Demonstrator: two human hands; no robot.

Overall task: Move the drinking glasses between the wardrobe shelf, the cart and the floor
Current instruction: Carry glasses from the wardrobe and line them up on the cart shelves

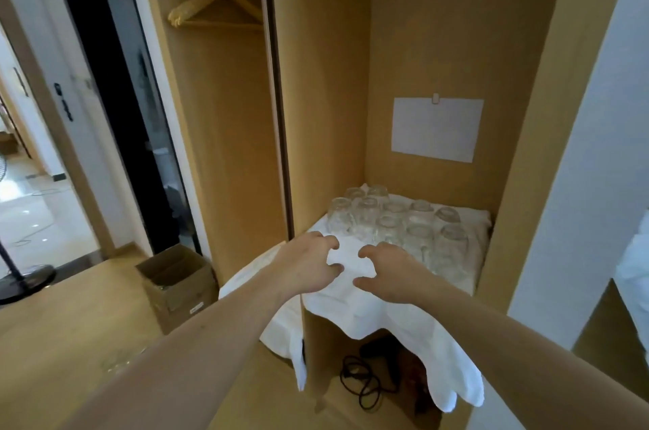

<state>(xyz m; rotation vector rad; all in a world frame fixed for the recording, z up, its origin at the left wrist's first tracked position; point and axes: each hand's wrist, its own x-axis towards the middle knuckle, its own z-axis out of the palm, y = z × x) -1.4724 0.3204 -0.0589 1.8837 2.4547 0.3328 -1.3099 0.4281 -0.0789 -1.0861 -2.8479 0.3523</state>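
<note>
Two hands, left hand (309,262) and right hand (388,271), fingers loosely curled, empty, near drinking glasses (397,226)

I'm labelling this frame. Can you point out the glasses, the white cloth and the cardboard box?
glasses (418,240): head view, side of a front-row glass.
white cloth (354,310): head view, front part draped over the shelf edge.
cardboard box (182,292): head view, front wall.

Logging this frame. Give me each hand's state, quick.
Left hand: open, fingers loosely curled, holding nothing.
Right hand: open, fingers loosely curled, holding nothing.
</note>
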